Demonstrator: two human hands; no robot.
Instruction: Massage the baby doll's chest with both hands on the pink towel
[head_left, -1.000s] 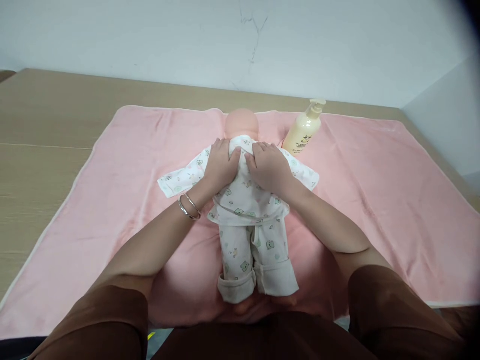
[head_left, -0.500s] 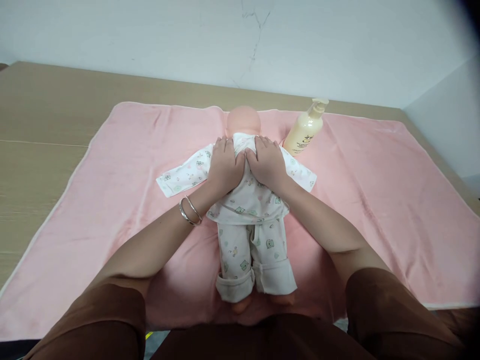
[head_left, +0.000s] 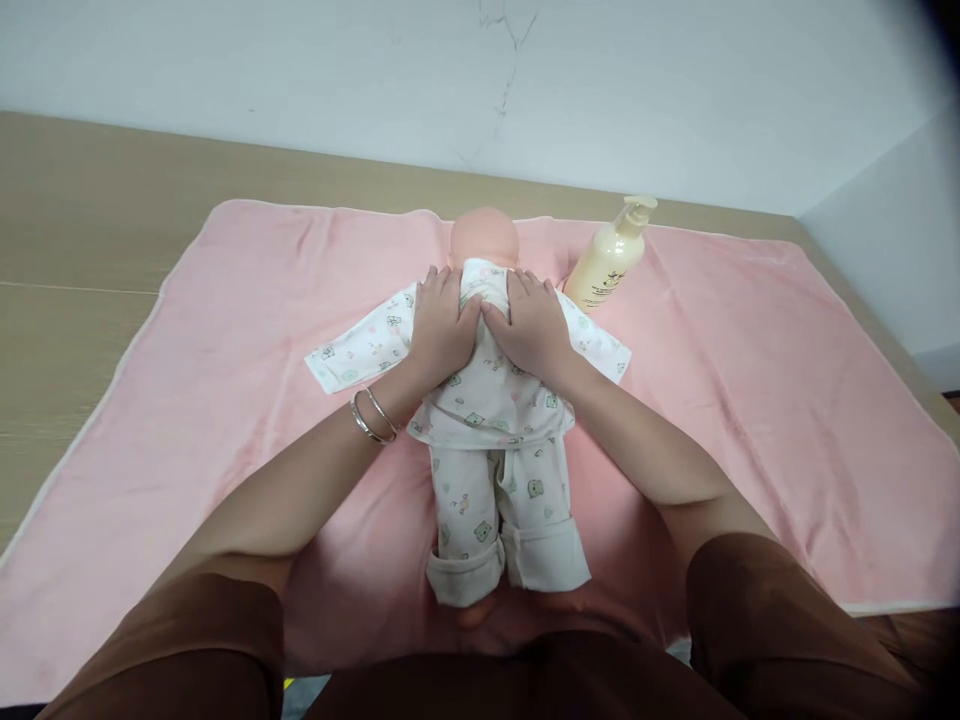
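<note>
A baby doll (head_left: pixel 491 415) lies face down, its bald head pointing away from me, dressed in a white printed top and matching trousers with rolled cuffs. My left hand (head_left: pixel 444 325) rests flat on the left side of its upper back, fingers stretched toward the shoulder. On the right side of the back lies my right hand (head_left: pixel 538 325), also flat and open. The two thumbs point inward and nearly meet over the doll's spine. Both sleeves are spread outward on the blanket. The doll's face and hands are hidden.
Beneath the doll is a pink blanket (head_left: pixel 247 330) with a pale edge, spread over a wooden table (head_left: pixel 67 230). A cream pump bottle (head_left: pixel 607 260) stands beyond the right sleeve. A white cracked wall (head_left: pixel 337 80) rises behind the table.
The view has shifted slightly. My thumbs have moved a little apart from each other's tips, and both hands stay flat on the doll's back. The bottle has not moved.
</note>
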